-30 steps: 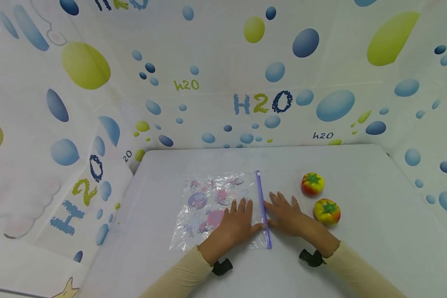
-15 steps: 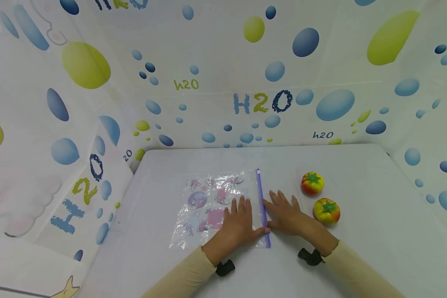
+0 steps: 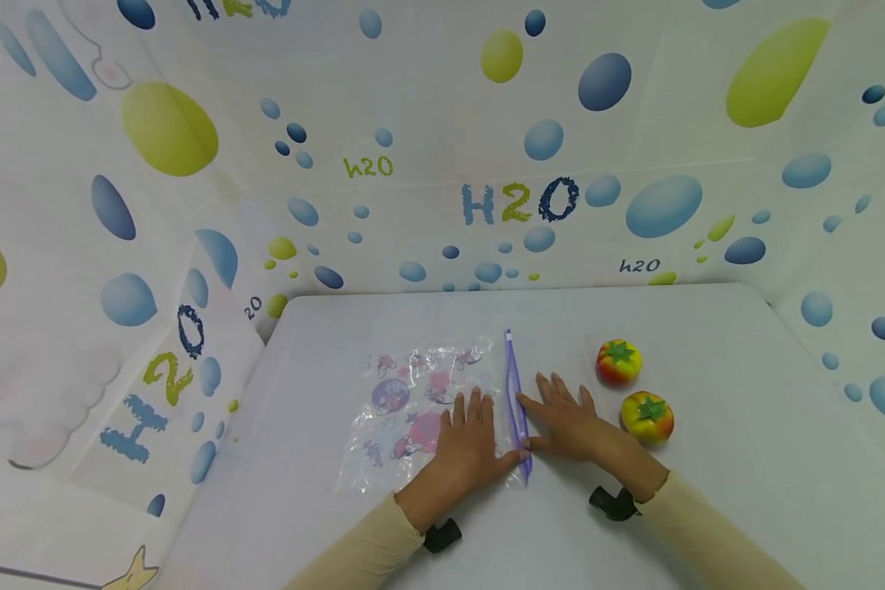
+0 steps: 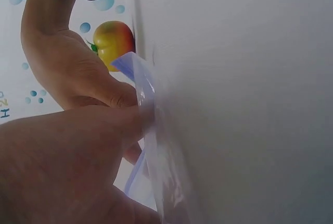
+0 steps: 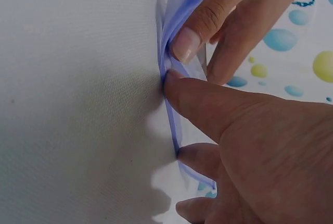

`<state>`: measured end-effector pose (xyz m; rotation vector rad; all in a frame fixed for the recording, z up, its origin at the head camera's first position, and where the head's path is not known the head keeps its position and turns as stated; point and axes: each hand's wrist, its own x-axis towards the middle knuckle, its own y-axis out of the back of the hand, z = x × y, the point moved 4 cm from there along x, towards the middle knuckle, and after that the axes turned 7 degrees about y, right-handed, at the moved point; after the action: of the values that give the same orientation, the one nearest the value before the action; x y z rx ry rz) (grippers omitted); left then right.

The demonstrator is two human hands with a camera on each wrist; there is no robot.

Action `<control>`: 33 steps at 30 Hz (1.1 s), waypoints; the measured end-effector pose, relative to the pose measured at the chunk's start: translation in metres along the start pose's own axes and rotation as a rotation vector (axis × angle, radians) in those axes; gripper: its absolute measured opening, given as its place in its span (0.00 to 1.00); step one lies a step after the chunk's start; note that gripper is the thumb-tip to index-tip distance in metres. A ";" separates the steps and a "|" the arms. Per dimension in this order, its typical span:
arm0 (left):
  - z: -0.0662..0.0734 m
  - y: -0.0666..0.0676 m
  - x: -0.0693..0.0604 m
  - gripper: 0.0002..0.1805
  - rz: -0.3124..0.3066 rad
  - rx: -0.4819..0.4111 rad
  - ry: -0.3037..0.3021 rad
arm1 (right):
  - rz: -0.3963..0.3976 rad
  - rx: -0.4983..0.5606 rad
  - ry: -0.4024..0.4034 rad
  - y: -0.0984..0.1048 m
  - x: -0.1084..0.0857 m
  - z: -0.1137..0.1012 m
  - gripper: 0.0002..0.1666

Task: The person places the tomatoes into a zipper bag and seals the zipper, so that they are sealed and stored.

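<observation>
A clear bag (image 3: 392, 426) printed with pink and purple figures lies flat on the table, its purple zip strip (image 3: 511, 369) on the right side, with the two edges parted. My left hand (image 3: 466, 447) rests on the bag with straight fingers, its thumb on the strip's lower part. The right hand (image 3: 571, 422) lies palm down with fingers spread, its thumb and index fingertip touching the strip. In the right wrist view the left thumb (image 5: 195, 34) presses the purple strip (image 5: 179, 18) beside the right thumb (image 5: 208, 99).
Two red-and-yellow toy fruits with green tops, the farther one (image 3: 619, 363) and the nearer one (image 3: 646, 418), sit on the white table (image 3: 745, 393) right of my right hand. A patterned sheet (image 3: 428, 82) with blue and green spots stands behind and beside the table.
The purple strip's two edges have parted, and the strip has shifted slightly left. My left hand first moved slightly right, then slightly back left. The fruits have not moved.
</observation>
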<state>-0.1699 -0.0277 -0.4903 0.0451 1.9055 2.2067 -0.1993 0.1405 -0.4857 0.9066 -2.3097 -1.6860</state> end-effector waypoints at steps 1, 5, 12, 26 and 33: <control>-0.001 0.001 -0.001 0.56 0.006 0.004 0.000 | -0.002 -0.004 -0.001 0.000 0.000 0.000 0.46; -0.004 0.001 -0.003 0.55 0.029 0.041 -0.003 | -0.003 -0.006 -0.001 0.002 0.000 -0.001 0.47; -0.012 0.000 -0.006 0.53 0.052 0.063 -0.006 | -0.008 0.010 -0.010 0.003 0.000 -0.001 0.47; -0.026 0.003 -0.018 0.48 0.098 -0.001 0.044 | 0.021 0.015 -0.007 0.004 -0.002 0.001 0.47; -0.030 0.006 -0.024 0.46 0.095 -0.020 0.084 | 0.034 0.007 -0.012 0.005 -0.002 -0.002 0.48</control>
<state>-0.1524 -0.0621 -0.4865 0.0415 1.9635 2.3239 -0.1982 0.1407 -0.4802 0.8565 -2.3268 -1.6752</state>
